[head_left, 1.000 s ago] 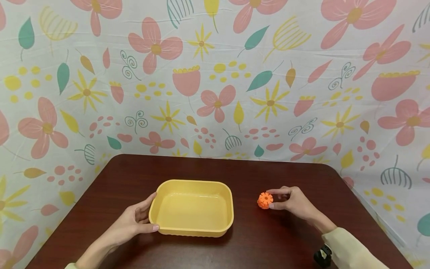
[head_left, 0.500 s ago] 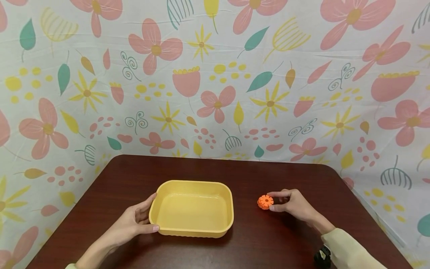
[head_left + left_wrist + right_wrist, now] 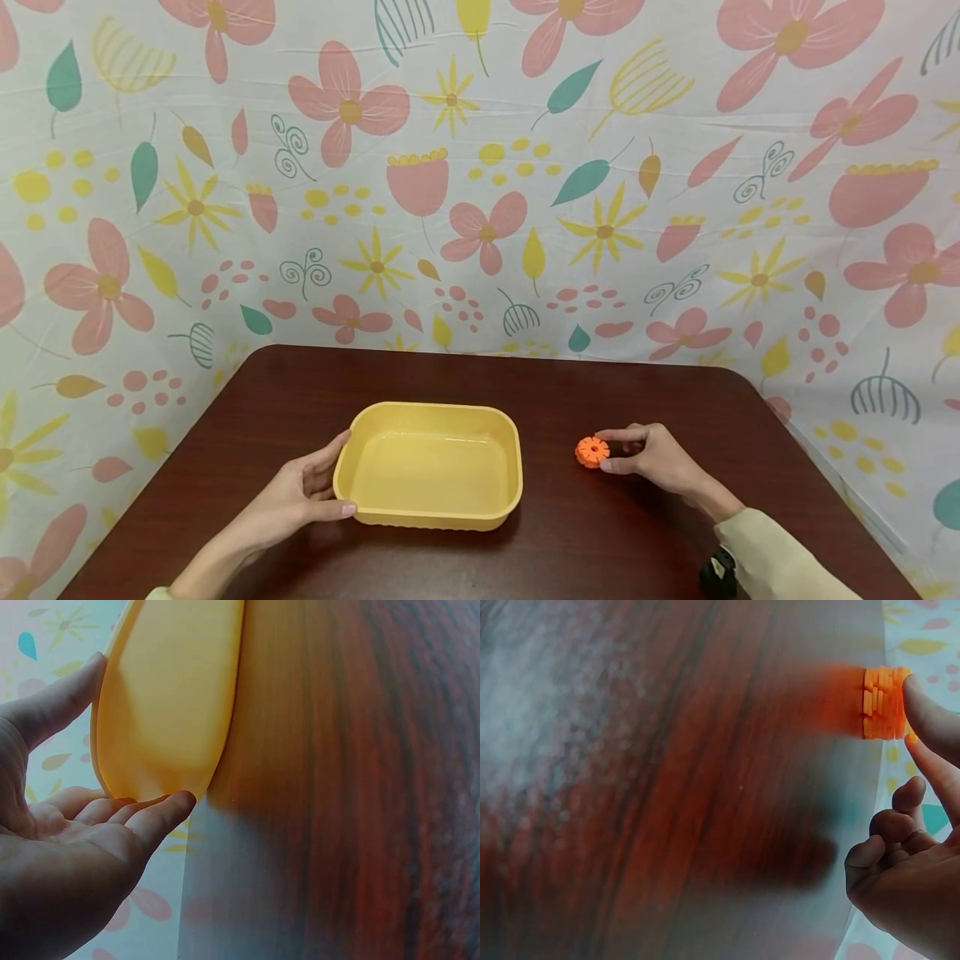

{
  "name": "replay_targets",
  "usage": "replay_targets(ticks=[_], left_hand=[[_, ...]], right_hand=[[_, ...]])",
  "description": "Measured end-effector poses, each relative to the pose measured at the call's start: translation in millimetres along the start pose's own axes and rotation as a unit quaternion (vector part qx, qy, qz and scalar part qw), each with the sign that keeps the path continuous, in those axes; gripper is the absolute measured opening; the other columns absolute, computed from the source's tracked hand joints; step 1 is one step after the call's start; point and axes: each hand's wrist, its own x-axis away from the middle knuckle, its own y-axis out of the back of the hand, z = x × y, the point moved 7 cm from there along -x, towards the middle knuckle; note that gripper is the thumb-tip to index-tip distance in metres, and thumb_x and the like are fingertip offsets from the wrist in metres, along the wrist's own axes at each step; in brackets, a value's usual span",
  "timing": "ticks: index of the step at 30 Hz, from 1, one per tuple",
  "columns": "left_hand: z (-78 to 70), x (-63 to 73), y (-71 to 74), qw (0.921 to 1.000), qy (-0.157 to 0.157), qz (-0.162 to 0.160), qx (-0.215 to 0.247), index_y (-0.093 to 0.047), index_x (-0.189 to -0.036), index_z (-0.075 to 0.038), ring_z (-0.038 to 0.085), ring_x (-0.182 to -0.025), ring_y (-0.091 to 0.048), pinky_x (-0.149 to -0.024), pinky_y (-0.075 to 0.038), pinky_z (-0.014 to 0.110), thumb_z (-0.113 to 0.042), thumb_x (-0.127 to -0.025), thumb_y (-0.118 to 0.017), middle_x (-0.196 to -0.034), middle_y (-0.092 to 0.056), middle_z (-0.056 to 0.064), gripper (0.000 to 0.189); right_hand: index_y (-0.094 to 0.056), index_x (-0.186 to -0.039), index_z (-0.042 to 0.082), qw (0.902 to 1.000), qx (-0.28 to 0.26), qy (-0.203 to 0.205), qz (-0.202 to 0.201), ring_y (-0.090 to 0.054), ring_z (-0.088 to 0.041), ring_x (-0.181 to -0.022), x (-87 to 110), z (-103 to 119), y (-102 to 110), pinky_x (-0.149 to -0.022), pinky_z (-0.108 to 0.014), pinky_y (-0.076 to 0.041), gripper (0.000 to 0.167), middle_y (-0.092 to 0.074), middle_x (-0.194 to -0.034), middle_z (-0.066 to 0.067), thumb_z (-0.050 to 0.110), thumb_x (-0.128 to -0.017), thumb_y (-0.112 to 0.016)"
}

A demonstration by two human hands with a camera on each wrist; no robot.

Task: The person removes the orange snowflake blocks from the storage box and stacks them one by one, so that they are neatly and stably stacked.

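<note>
In the head view a yellow plastic tray (image 3: 427, 467) with rounded corners sits on the dark table, nothing inside it. My left hand (image 3: 288, 504) holds its left end, thumb at the front corner and fingers along the side; the left wrist view shows the fingers against the tray's wall (image 3: 169, 697). To the right stands a short stack of orange notched plastic discs (image 3: 588, 454). My right hand (image 3: 660, 458) pinches the top disc (image 3: 595, 451) at its edge between thumb and index finger. From the right wrist, the layered stack (image 3: 881, 703) shows side-on, with the other fingers curled away from it.
The dark red-brown table (image 3: 465, 379) has rounded far corners. Behind it and at both sides hangs a white sheet (image 3: 480, 292) with printed flowers and leaves. A black strap-like device (image 3: 720, 573) is at my right wrist, below the pale sleeve (image 3: 780, 554).
My right hand has lowered slightly, and the top orange disc, which stood higher and more upright, now lies flatter on the stack. The left hand and the tray stay in place.
</note>
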Motion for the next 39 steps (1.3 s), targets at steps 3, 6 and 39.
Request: replay_targets(ticks=[3, 6, 39], left_hand=[[0.3, -0.4, 0.2, 1.0, -0.001, 0.0, 0.0, -0.012, -0.167, 0.001, 0.045, -0.151, -0.028, -0.105, -0.048, 0.025, -0.004, -0.093, -0.079, -0.171, -0.017, 0.023, 0.1], [0.2, -0.5, 0.2, 1.0, -0.003, 0.0, 0.0, -0.012, -0.167, 0.002, 0.045, -0.151, -0.028, -0.105, -0.048, 0.025, -0.004, -0.093, -0.079, -0.171, -0.016, 0.024, 0.1], [-0.4, 0.4, -0.5, 1.0, 0.002, 0.001, 0.0, -0.013, -0.168, 0.001, 0.045, -0.151, -0.029, -0.104, -0.048, 0.024, -0.005, -0.093, -0.079, -0.171, -0.017, 0.023, 0.1]], right_hand=[[-0.076, -0.128, 0.001, 1.0, 0.0, -0.005, -0.002, -0.044, -0.022, -0.074, -0.1, -0.7, -0.4, -0.059, -0.028, -0.034, 0.047, -0.048, -0.081, -0.007, 0.014, -0.084, -0.09], [-0.076, -0.127, 0.001, 1.0, -0.002, -0.008, -0.002, -0.043, -0.022, -0.074, -0.7, -1.7, -0.9, -0.058, -0.028, -0.033, 0.047, -0.049, -0.081, -0.008, 0.013, -0.084, -0.09], [-0.081, -0.117, 0.013, 0.9906, 0.101, 0.064, -0.066, -0.046, -0.018, -0.076, 27.8, 24.6, 3.7, -0.061, -0.029, -0.035, 0.038, -0.054, -0.08, -0.002, 0.023, -0.082, -0.093]])
